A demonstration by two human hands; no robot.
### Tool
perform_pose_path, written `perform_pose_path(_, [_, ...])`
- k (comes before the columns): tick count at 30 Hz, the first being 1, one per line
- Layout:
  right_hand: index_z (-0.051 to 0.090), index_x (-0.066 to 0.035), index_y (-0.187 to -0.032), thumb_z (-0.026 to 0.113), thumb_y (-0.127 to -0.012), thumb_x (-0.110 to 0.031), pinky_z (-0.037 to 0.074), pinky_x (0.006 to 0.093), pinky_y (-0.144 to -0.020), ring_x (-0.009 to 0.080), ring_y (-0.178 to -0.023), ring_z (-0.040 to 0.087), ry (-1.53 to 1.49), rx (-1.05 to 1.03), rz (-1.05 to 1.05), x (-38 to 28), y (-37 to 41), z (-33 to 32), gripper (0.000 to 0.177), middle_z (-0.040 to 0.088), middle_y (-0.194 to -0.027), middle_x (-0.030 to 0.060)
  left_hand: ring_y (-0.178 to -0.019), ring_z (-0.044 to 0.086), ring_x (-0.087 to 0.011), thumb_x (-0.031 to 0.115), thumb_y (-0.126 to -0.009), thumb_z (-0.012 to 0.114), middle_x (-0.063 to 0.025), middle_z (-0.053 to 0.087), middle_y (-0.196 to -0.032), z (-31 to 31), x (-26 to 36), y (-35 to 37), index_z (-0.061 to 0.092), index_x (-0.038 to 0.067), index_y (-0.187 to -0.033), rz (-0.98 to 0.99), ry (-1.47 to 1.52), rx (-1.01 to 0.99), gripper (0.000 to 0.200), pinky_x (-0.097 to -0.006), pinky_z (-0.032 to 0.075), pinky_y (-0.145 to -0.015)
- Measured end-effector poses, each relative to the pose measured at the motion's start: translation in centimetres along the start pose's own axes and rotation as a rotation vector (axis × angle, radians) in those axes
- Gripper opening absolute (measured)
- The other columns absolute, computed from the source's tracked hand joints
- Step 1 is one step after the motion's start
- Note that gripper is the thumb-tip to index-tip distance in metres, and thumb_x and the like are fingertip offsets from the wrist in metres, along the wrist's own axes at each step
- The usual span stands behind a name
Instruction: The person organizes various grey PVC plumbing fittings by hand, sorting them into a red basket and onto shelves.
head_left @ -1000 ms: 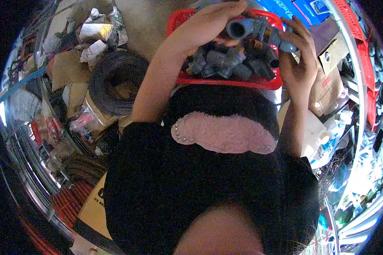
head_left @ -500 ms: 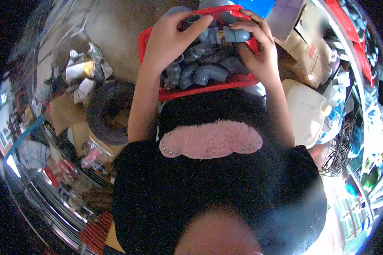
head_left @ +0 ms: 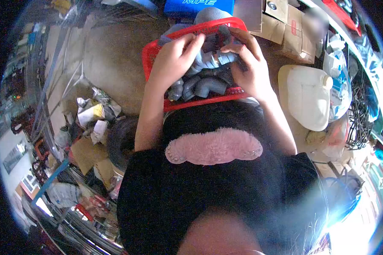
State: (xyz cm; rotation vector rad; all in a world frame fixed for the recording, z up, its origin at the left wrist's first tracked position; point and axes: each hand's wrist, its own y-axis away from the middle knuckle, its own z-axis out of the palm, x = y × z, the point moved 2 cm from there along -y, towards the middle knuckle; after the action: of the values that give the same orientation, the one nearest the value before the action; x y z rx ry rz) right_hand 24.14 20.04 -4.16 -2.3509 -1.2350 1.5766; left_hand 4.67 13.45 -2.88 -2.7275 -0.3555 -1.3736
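Observation:
A red plastic basket (head_left: pixel 147 59) sits at the person's lap, holding several grey pipe elbows (head_left: pixel 210 86). Over its left part is my left hand (head_left: pixel 176 57), thumb and index finger brought together; what lies between them is too small to make out. My right hand (head_left: pixel 249 63) curls its fingers around the right end of a grey pipe fitting (head_left: pixel 212 59) with a brownish band, above the other pieces. Its left end reaches close to my left hand.
A blue box (head_left: pixel 198 6) stands beyond the basket. Cardboard boxes (head_left: pixel 293 32) and a whitish jug (head_left: pixel 306 97) are at the right. Crumpled wrappers (head_left: pixel 91 111), a dark tyre (head_left: pixel 121 140) and cardboard lie at the left.
The view has shifted, showing more of the blue box. The fingers of both hands have moved slightly over the basket, and the banded fitting is now tilted near my right hand.

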Motion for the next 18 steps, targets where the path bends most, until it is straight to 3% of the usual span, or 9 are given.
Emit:
perform_pose_path(1, [0.064,-0.015,-0.102,0.060,-0.065,0.011,0.052,0.0407,-0.092,0.0364,-0.115,0.057,0.042,0.001,0.004,0.3,0.4,-0.5,0.046,0.054,-0.127,0.0164,-0.079,0.067,-0.0267,0.031,-0.093,0.060,-0.0151,0.067,-0.084,0.5,0.6,-0.2,0.062,0.000,-0.099,0.154,-0.003,0.003,0.031,-0.0372,0.050,-0.069])
perform_pose_path(2, [0.064,-0.015,-0.102,0.060,-0.065,0.011,0.052,0.0405,-0.092,0.0361,-0.115,0.057,0.062,0.022,-0.006,0.6,0.5,-1.1,0.046,0.054,-0.127,0.0164,-0.095,0.065,-0.0259,0.027,-0.087,0.068,-0.0148,0.065,-0.105,0.8,1.5,-0.2,0.058,0.003,-0.116,0.170,0.075,-0.078,0.039,-0.0361,0.050,-0.075])
perform_pose_path(5, [0.064,-0.014,-0.103,0.060,-0.064,0.009,0.050,0.0404,-0.094,0.0345,-0.116,0.056,0.097,0.066,0.033,0.4,0.8,-3.0,0.046,0.054,-0.126,0.0160,-0.121,0.048,-0.0321,0.026,-0.073,0.081,-0.0162,0.047,-0.132,1.0,4.2,0.4,0.047,0.009,-0.132,0.371,0.006,-0.217,0.070,-0.0407,0.044,-0.096])
perform_pose_path(6, [0.064,-0.012,-0.104,0.060,-0.066,0.006,0.049,0.0404,-0.096,0.0346,-0.116,0.056,0.078,0.107,0.071,0.8,1.0,-3.4,0.042,0.054,-0.127,0.0159,-0.120,0.049,-0.0265,0.025,-0.070,0.083,-0.0110,0.046,-0.133,1.5,4.7,0.5,0.049,0.010,-0.132,0.393,-0.106,-0.177,0.073,-0.0359,0.047,-0.091])
perform_pose_path(9, [0.061,-0.008,-0.110,0.060,-0.069,0.000,0.048,0.0390,-0.096,0.0359,-0.116,0.056,0.052,0.140,0.169,1.5,1.3,-3.8,0.041,0.056,-0.126,0.0164,-0.118,0.049,-0.0331,0.026,-0.067,0.083,-0.0139,0.049,-0.129,3.2,4.1,0.3,0.055,0.007,-0.121,0.520,-0.269,-0.082,0.064,-0.0447,0.043,-0.098])
perform_pose_path(12, [0.061,-0.008,-0.111,0.059,-0.071,0.000,0.050,0.0394,-0.093,0.0349,-0.116,0.057,0.120,0.149,0.209,0.5,0.9,-2.8,0.042,0.056,-0.128,0.0152,-0.103,0.058,-0.0300,0.022,-0.072,0.080,-0.0132,0.062,-0.107,3.1,3.2,-0.3,0.059,0.002,-0.109,0.588,-0.293,0.041,0.047,-0.0405,0.047,-0.090])
perform_pose_path(15, [0.060,-0.009,-0.114,0.064,-0.073,-0.001,0.051,0.0396,-0.091,0.0337,-0.115,0.058,0.192,0.189,0.216,-0.5,0.0,-1.8,0.042,0.055,-0.130,0.0126,-0.081,0.064,-0.0236,0.017,-0.081,0.074,-0.0111,0.065,-0.092,2.3,1.7,-0.6,0.057,0.001,-0.113,0.461,-0.057,0.042,0.039,-0.0335,0.052,-0.076])
perform_pose_path(18, [0.059,-0.010,-0.115,0.067,-0.074,-0.001,0.052,0.0399,-0.090,0.0342,-0.116,0.057,0.265,0.212,0.219,-1.4,-0.4,-0.9,0.043,0.054,-0.131,0.0128,-0.058,0.064,-0.0179,0.018,-0.087,0.068,-0.0104,0.066,-0.078,2.3,1.6,-0.4,0.058,0.000,-0.111,0.126,0.538,-0.043,0.032,-0.0315,0.053,-0.060])
